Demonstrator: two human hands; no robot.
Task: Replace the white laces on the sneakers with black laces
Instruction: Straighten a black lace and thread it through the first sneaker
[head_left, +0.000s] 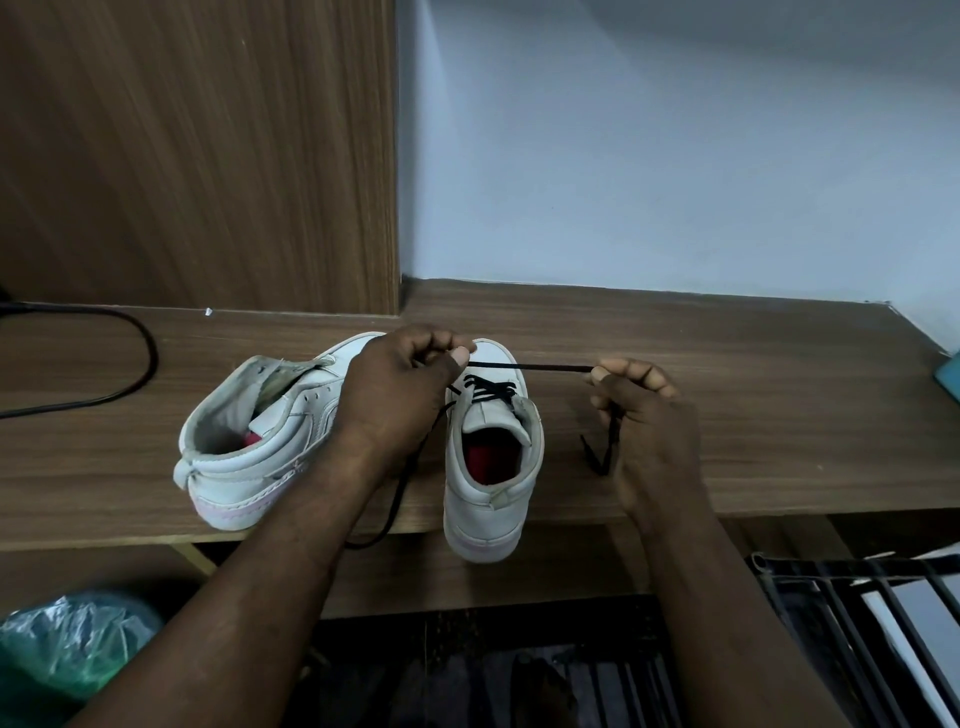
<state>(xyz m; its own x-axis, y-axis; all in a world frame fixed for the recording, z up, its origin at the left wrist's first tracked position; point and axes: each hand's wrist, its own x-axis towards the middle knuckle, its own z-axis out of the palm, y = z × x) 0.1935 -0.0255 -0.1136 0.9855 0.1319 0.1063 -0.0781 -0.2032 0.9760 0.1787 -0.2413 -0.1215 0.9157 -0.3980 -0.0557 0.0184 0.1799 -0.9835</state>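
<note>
Upright white leather high-top sneaker (488, 499) sat on the brown wood-grain table (727, 353), toe pointing away, heel overhanging the near edge. Flat black shoelace (530, 367) was crossed through the lower eyelets only.

Left hand (400, 384) was closed, thumb and forefinger pinching the lace just over the toe end of the lacing. Right hand (639, 410) was closed too, pinching the same lace out to the right of the sneaker, with the tail dropping from its fingers to the table.

Between the hands the lace ran taut, left to right, square across the sneaker's long axis (that's the relation that matters). The other lace end trailed from the eyelets under the left forearm and off the table edge.

Left hand was nearer the eyelets; right hand was clear of the sneaker. My read: the next pass needs the tip fed toward the upper eyelets, so the right hand has to come in.

Second white high-top sneaker (249, 452) lay tipped on its side to the left, no lace visible in it.
</note>
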